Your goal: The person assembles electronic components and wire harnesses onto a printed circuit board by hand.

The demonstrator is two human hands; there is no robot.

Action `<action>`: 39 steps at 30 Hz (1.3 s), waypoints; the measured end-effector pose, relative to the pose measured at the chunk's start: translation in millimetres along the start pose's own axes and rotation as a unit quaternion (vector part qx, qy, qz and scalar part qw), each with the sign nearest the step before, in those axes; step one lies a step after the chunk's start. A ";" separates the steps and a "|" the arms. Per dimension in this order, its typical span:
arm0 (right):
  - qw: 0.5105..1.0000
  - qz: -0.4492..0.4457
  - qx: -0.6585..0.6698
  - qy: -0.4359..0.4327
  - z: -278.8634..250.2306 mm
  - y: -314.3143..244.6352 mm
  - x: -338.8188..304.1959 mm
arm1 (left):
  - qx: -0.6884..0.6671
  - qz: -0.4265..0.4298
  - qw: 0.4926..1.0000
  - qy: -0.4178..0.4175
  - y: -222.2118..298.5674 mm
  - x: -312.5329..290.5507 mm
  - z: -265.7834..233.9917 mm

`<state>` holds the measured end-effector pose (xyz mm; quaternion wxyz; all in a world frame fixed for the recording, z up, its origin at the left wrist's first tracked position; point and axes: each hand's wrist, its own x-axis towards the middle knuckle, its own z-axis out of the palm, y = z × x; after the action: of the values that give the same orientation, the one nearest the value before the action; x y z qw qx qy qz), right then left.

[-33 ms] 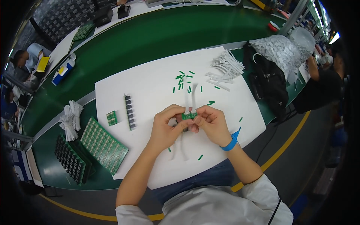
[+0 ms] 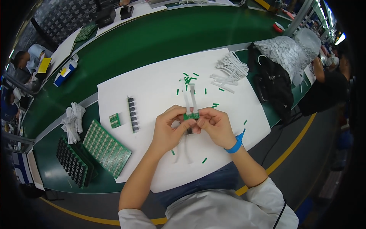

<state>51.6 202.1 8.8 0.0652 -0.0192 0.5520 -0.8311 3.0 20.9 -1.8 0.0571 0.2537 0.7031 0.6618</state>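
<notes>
Fingers: left hand [image 2: 169, 124] and right hand [image 2: 216, 124] are pinching one end each of a board [image 2: 191, 116], closed narrow upon it.
Board: is being held above the sheet, between the fingertips, two pale ribbons [image 2: 193, 100] reaching away from it.
Change: the ribbons' far ends are leaning a little more to the left than a moment ago; the pinch is staying as it was, so the board is still being handled.
Bench [image 2: 164, 34]: is stretching far beyond the fingers.
Sheet [image 2: 152, 84]: is lying beneath the fingers.
Bag [image 2: 272, 82]: is resting well to the fingers' right.
Panel [image 2: 105, 149]: is lying well left of the fingers, nearer the body.
Ribbon pile [image 2: 233, 65]: is spreading beyond the fingers, rightward.
Strip [image 2: 132, 114]: is lying left of the fingers, a green square [image 2: 114, 120] farther out.
Bits [image 2: 187, 81]: are scattering mostly beyond the fingers.
In the way: thumbs are hiding the board's near edge; a dark piece [image 2: 189, 131] is showing just below, too covered to identify.
</notes>
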 end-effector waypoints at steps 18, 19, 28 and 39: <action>0.995 0.031 -0.093 -0.033 -15.1 -7.2 15.0 | -0.213 -0.105 0.971 0.022 7.6 1.5 -5.6; 0.995 0.004 -0.096 -0.028 -14.1 -4.9 14.9 | -0.225 -0.120 0.967 0.024 6.8 1.8 -4.9; 0.997 -0.026 -0.077 0.001 -2.0 -5.2 23.9 | -0.187 -0.080 0.976 0.078 3.4 -0.7 -2.1; 0.968 0.023 -0.161 -0.191 14.6 -17.4 99.3 | -0.169 -0.036 0.963 0.209 -7.5 8.5 -29.1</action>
<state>-46.8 182.5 26.6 0.1842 -0.1752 0.6563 -0.7104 -18.6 -1.7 -3.4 -0.0252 0.0716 0.5856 0.8070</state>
